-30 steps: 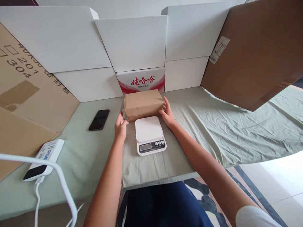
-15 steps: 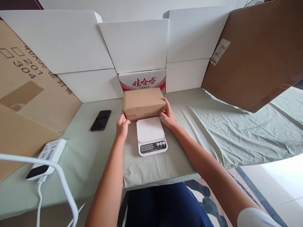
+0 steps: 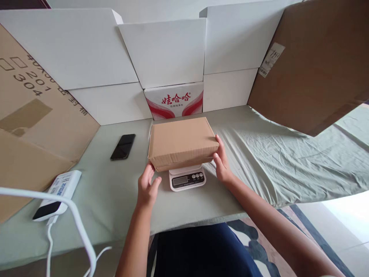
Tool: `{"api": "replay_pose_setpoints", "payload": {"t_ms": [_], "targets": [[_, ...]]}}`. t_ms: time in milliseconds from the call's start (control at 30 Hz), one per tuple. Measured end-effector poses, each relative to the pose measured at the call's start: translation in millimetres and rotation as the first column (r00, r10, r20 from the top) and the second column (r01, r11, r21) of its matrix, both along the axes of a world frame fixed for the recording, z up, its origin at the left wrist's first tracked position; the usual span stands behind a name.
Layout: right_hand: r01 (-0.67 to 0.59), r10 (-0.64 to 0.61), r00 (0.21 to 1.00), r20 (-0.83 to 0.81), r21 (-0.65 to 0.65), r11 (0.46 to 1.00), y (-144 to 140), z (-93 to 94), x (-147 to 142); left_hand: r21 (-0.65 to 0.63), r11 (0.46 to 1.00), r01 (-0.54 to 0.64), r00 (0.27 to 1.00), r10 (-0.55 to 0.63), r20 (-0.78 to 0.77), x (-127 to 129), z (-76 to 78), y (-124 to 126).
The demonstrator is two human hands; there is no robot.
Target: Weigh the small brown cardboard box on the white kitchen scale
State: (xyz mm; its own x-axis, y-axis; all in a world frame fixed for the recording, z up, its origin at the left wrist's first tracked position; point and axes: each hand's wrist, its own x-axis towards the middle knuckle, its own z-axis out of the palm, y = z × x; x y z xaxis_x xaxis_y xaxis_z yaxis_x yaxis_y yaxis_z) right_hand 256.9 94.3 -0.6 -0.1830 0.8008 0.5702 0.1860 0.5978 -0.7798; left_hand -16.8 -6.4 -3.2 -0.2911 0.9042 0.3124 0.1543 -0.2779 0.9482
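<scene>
Between my two hands is a closed brown cardboard box (image 3: 183, 140), over the platform of a white kitchen scale (image 3: 187, 186). The box covers most of the platform; only the front edge, the display and the buttons show. Whether its underside rests on the scale or hovers just above, I cannot tell. My left hand (image 3: 148, 186) grips the box's front left corner, fingers partly under it and thumb held off. My right hand (image 3: 221, 162) holds the right end, with fingers along the side and thumb near the front lower corner.
A black phone (image 3: 123, 147) lies to the left on the green cloth (image 3: 115, 192). Nearer is a white power strip (image 3: 59, 194) with a cable. White boxes (image 3: 164, 54) and a red-printed carton (image 3: 175, 100) line the back. Large cardboard sheets (image 3: 311, 65) flank both sides.
The cardboard box has come toward me, from behind the scale to over its platform, with both hands moving along. The carton's red print behind is now more exposed.
</scene>
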Motion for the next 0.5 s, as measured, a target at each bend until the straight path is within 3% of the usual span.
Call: {"api": "replay_pose_setpoints", "payload": {"t_ms": [500], "targets": [[-0.023, 0.022, 1.000, -0.015, -0.036, 0.999, -2.5, 5.6, -1.9, -0.030, 0.997, -0.073, 0.995, 0.075, 0.062, 2.3, -5.4, -0.9]]}}
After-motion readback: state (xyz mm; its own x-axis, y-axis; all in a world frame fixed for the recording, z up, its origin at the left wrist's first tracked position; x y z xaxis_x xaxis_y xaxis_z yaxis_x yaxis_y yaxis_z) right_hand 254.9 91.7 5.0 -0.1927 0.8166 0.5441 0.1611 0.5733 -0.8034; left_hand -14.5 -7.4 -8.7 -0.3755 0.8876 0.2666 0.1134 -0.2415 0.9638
